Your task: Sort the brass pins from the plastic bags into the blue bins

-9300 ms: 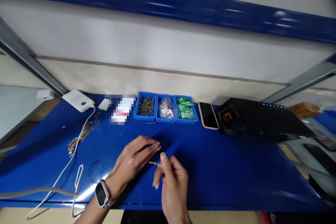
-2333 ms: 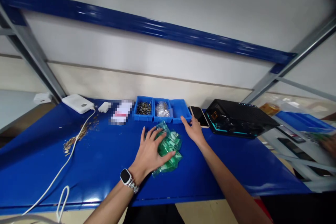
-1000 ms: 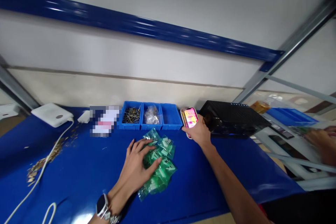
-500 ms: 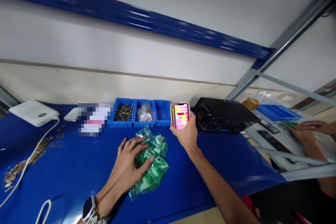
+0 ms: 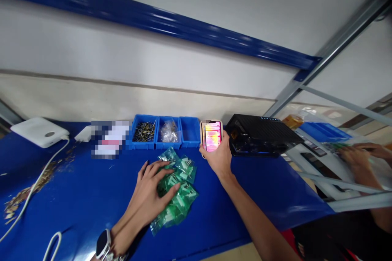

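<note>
Splaying fingers [image 5: 162,168] of left hand [image 5: 147,200] open, pressing flat on pile of green packets [image 5: 182,195] mid-table [image 5: 76,195], just near of the blue bins [image 5: 190,131]. Curling right hand [image 5: 218,159] closed around phone [image 5: 212,135], holding it upright and lit, right of the pile, beside black box [image 5: 260,134]. Likely risking: attending to the screen while leaning on slick packets, fanning some toward the near edge; loosening the one-handed grip, dropping the phone.
</note>
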{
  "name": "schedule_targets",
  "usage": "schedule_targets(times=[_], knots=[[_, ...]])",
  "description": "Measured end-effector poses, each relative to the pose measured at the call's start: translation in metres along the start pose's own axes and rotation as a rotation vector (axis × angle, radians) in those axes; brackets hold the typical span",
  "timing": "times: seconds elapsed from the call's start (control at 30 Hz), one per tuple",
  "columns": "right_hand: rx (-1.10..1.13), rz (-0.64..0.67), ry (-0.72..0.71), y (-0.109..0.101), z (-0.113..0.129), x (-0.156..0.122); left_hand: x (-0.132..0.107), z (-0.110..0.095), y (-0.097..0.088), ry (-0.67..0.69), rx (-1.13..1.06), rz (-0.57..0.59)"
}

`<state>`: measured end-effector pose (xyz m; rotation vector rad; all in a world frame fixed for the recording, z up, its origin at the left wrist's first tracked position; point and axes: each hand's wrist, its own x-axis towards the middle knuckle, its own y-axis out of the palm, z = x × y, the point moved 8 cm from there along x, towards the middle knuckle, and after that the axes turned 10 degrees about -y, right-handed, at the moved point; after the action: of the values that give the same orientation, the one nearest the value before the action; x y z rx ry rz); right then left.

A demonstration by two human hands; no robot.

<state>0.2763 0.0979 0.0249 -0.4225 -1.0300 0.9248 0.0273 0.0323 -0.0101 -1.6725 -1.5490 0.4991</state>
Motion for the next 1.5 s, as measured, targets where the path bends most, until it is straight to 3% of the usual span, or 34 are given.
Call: schedule_targets(times=[0.3, 0.47, 0.67, 0.9, 1.03, 1.13, 1.2, 1.33, 1.5], knots=[[0.028, -0.029, -0.004, 0.0, 0.001, 0.0, 0.0, 0.0, 0.001, -0.005, 0.012, 0.021], [0.14, 0.1, 0.17, 0.013, -0.039, 0.01, 0.0, -0.001, -0.001, -0.017, 0.008, 0.022], [0.017, 0.253, 0.211, 0.025, -0.077, 0.025, 0.0, -0.005, -0.002, -0.026, -0.005, 0.036], [-0.023, 0.379, 0.05, 0.027, -0.074, 0.022, 0.0, -0.004, -0.003, -0.026, -0.02, 0.036], [-0.01, 0.412, -0.077, 0.006, -0.067, 0.005, 0.0, -0.004, -0.002, -0.028, -0.018, 0.039], [-0.032, 0.302, -0.245, -0.022, -0.054, -0.018, 0.0, -0.004, -0.002, -0.035, -0.016, 0.041], [-0.055, 0.305, -0.359, -0.031, -0.046, -0.037, 0.0, -0.003, -0.002, -0.043, -0.016, 0.043], [-0.137, 0.391, -0.537, -0.021, -0.038, -0.052, 0.0, -0.002, -0.001, -0.046, -0.018, 0.046], [-0.125, 0.4, -0.481, 0.0, -0.043, -0.017, 0.0, -0.003, 0.0, -0.046, -0.015, 0.054]])
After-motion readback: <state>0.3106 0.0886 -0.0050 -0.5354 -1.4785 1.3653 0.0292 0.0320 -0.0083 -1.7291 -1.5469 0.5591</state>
